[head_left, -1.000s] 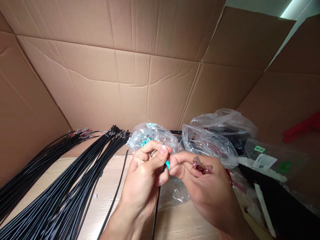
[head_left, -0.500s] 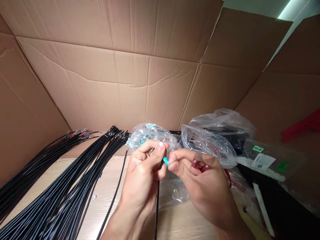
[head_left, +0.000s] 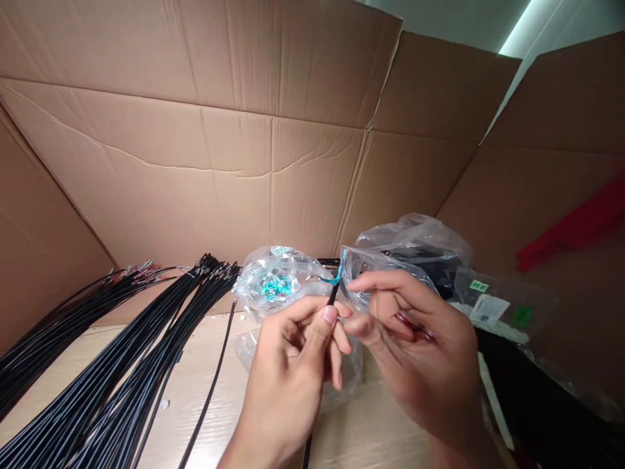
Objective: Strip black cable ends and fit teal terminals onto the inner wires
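Cardboard flaps (head_left: pixel 195 163) rise behind a wooden worktop (head_left: pixel 364 417). Above it, the left hand (head_left: pixel 288 374) has fingers clamped on a near-upright black wire (head_left: pixel 333 296), cyan tip pointing up-right; the right hand (head_left: pixel 415 332) curls fingers around red pieces (head_left: pixel 414 322) beside it.

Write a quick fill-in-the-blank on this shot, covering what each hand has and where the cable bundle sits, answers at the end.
The left hand grips a black cable whose top end shows a thin ____ wire.
The right hand has small pieces tucked in its fingers, coloured ____.
The bundle of black cables lies to the ____ of both hands, on a pale wooden tabletop.

Missing words: teal; red; left.
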A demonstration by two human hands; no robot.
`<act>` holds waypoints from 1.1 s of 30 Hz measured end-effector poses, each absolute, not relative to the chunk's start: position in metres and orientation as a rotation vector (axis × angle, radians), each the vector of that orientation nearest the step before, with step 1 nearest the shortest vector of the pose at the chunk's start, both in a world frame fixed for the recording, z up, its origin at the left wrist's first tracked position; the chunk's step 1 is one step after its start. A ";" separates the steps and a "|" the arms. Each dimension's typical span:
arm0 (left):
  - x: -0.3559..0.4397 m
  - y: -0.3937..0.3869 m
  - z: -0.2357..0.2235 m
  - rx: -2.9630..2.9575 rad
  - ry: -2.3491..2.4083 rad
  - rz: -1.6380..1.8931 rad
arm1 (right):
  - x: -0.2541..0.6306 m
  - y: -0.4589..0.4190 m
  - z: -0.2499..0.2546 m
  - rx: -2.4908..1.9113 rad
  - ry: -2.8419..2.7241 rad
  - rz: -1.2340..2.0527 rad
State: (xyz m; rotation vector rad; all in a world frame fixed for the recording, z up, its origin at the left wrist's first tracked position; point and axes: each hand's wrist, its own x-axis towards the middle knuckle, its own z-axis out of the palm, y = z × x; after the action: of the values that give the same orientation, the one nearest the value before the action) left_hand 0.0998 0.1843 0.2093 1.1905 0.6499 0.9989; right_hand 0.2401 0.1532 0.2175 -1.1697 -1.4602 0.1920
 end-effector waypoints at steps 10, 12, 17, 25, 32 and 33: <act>0.085 0.188 0.224 1.163 0.583 0.897 | 0.269 0.146 0.228 -1.314 -1.806 -0.125; 0.083 0.187 0.225 1.195 0.604 0.895 | 0.268 0.146 0.230 -1.322 -1.847 -0.141; 0.079 0.187 0.227 1.263 0.698 0.859 | 0.267 0.149 0.231 -1.339 -1.890 -0.166; 0.069 0.185 0.224 1.337 0.824 0.776 | 0.267 0.154 0.224 -1.297 -1.866 -0.321; 0.070 0.179 0.221 1.296 1.002 0.960 | 0.266 0.156 0.222 -1.281 -1.849 -0.308; 0.071 0.177 0.222 1.264 1.017 0.970 | 0.266 0.157 0.222 -1.275 -1.847 -0.297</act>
State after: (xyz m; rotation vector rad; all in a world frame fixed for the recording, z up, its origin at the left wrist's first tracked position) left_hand 0.0710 0.1773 0.2224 1.2638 1.0170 0.9700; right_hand 0.2658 0.1568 0.2221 -1.2753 -1.8466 -0.2966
